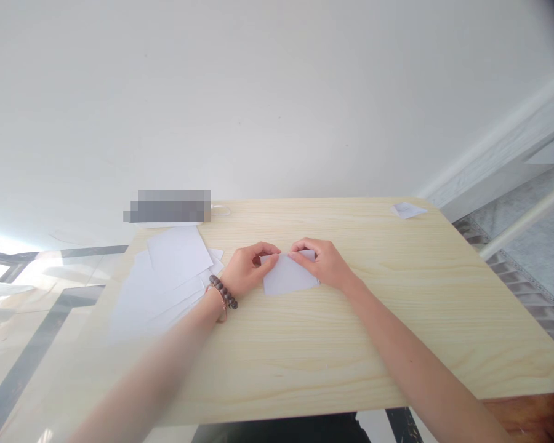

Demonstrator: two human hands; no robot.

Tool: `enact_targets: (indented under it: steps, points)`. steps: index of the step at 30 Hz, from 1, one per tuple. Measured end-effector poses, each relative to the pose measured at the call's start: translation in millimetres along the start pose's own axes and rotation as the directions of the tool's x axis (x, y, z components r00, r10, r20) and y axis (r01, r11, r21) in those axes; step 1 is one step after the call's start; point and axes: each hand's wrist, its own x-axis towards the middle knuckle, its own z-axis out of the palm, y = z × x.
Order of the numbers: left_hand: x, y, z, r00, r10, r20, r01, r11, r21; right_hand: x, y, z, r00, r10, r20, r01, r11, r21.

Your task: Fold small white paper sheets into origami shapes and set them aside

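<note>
A small piece of white paper point(289, 278), seemingly folded, is held over the middle of the wooden table point(314, 363). My left hand point(248, 266) pinches its upper left corner between thumb and fingers. On the other side, my right hand point(324, 263) is closed on the paper's top edge near the right corner. The two sets of fingertips are a short gap apart along that edge. Dark beads and a thin band circle my left wrist.
Several loose white sheets point(178, 253) overlap at the table's left side. Behind them stands a blurred-out grey object point(170, 208), with a white cable point(222, 210) beside it. A folded paper piece point(409, 210) lies at the far right corner. A white wall rises behind the table.
</note>
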Motion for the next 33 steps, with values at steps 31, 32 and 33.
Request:
enact_targets:
  steps: [31, 32, 33]
  points:
    - [0.4, -7.2, -2.8, 0.99, -0.109, -0.092, 0.119, 0.988, 0.102, -0.4, 16.6, -35.3, 0.98, 0.127, 0.156, -0.134, 0.99, 0.034]
    - [0.2, -7.3, -2.7, 0.989, -0.117, -0.085, 0.125, 0.987, 0.101, -0.6, 15.4, -34.3, 0.98, 0.129, 0.149, -0.137, 0.99, 0.043]
    - [0.0, -7.3, -2.4, 0.99, -0.118, -0.083, 0.126, 0.987, 0.1, -0.7, 13.6, -32.5, 0.981, 0.128, 0.143, -0.136, 0.99, 0.048]
